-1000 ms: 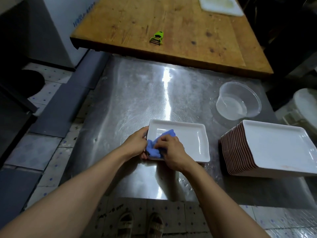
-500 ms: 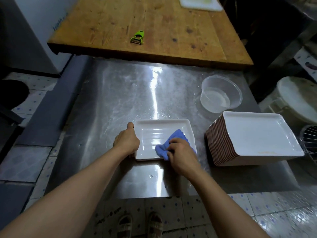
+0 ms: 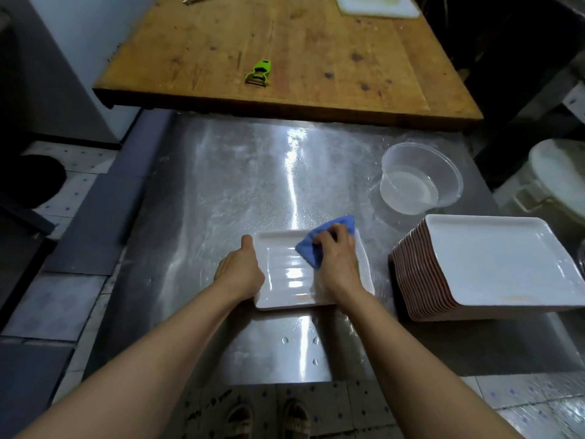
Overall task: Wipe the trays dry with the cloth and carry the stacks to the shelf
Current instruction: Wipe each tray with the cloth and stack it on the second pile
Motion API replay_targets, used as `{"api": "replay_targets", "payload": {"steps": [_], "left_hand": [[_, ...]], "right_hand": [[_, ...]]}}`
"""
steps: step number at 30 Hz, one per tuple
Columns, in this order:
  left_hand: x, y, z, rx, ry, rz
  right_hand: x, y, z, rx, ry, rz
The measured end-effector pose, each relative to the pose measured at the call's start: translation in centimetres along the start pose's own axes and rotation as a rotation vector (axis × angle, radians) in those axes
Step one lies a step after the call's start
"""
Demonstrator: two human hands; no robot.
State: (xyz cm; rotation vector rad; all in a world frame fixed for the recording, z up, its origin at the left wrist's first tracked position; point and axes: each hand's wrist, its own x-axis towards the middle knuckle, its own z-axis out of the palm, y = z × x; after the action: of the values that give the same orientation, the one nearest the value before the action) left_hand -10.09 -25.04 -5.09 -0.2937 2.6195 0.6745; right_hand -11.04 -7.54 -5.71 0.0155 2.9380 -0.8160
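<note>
The right hand [image 3: 337,264] is clutching the blue cloth [image 3: 319,245], wiping the tray [image 3: 285,280] that the left hand [image 3: 240,270] is gripping on the bench [image 3: 221,191]. Next, probably, stacking it on the pile [image 3: 474,264] beside the right hand.

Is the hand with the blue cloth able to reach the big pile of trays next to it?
Probably yes. The right hand is wiping on the single tray, and the pile of trays sits just to its right with only bare steel between.

Steel table [image 3: 221,191]: tray [image 3: 285,280], tray stack [image 3: 474,267], tub [image 3: 418,179].
</note>
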Motion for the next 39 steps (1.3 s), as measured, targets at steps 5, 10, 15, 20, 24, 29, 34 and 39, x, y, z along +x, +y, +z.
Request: {"api": "replay_targets", "payload": {"steps": [5,10,15,20,24,29,34,39], "left_hand": [[-0.1,-0.2,0.1,-0.048,0.004,0.026],[0.0,-0.2,-0.2,-0.066,0.007,0.019],[-0.1,-0.1,0.1,-0.036,0.046,-0.012],[-0.2,0.2,0.2,-0.026,0.079,-0.030],[-0.5,0.5,0.3,-0.020,0.086,-0.045],[-1.9,1.1,0.3,0.062,0.142,-0.132],[-4.5,2.0,2.2,0.284,0.295,0.232],[-5.6,3.4,4.4,0.476,0.187,0.557]], "right_hand": [[-0.8,-3.5,2.5,0.097,-0.151,-0.318],[-2.9,-1.8,1.8,0.081,-0.216,-0.397],[-4.4,1.8,-0.4,0.014,-0.164,-0.243],[-4.7,3.5,-2.9,-0.268,-0.165,-0.247],[-5.2,3.5,-4.1,-0.580,-0.200,-0.270],[-5.9,3.6,-6.2,-0.455,-0.107,-0.186],[-7.0,3.5,-8.3,-0.065,0.136,-0.060],[-7.7,3.0,-9.1,0.106,0.194,-0.017]]}}
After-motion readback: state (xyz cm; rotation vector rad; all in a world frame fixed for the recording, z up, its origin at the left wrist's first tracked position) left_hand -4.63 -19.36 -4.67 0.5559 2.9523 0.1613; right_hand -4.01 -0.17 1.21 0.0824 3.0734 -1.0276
